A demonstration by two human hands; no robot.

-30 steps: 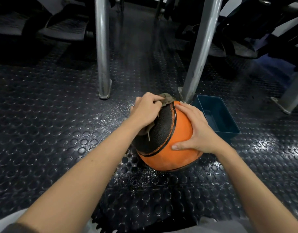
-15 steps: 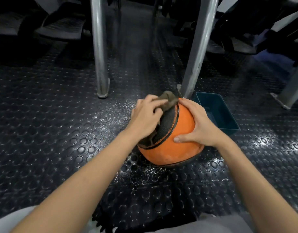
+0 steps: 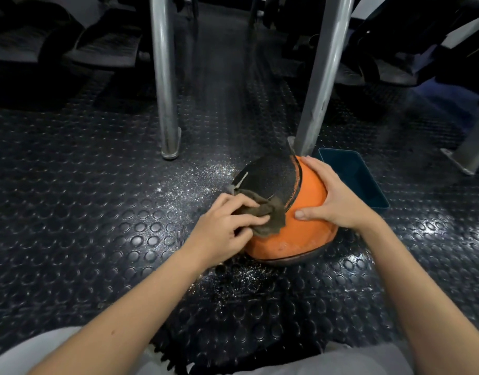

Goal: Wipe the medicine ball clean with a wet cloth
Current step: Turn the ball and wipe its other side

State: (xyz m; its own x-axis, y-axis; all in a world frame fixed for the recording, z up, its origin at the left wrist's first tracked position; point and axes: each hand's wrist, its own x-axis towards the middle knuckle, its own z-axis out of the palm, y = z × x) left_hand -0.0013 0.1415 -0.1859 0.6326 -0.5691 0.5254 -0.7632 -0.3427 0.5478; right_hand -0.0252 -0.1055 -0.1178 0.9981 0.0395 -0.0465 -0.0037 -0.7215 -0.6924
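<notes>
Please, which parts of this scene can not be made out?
Head view only:
Orange and black textured medicine ball: its underside and far side, hidden by its own body.
Crumpled brown cloth: part lies under the left hand.
Dark blue rectangular tub: inside too dark to tell any water.
Two grey metal posts: tops cut off by the upper edge.

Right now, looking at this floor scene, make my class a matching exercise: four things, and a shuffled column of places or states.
1. orange-and-black rubber medicine ball
2. crumpled brown cloth
3. dark teal rectangular plastic tub
4. right hand

A. spread flat on the ball's orange panel
B. gripped by the left hand
C. on the studded black floor, right of the ball
D. under both hands

Pairs: 1-D, 2-B, 3-C, 4-A
</notes>
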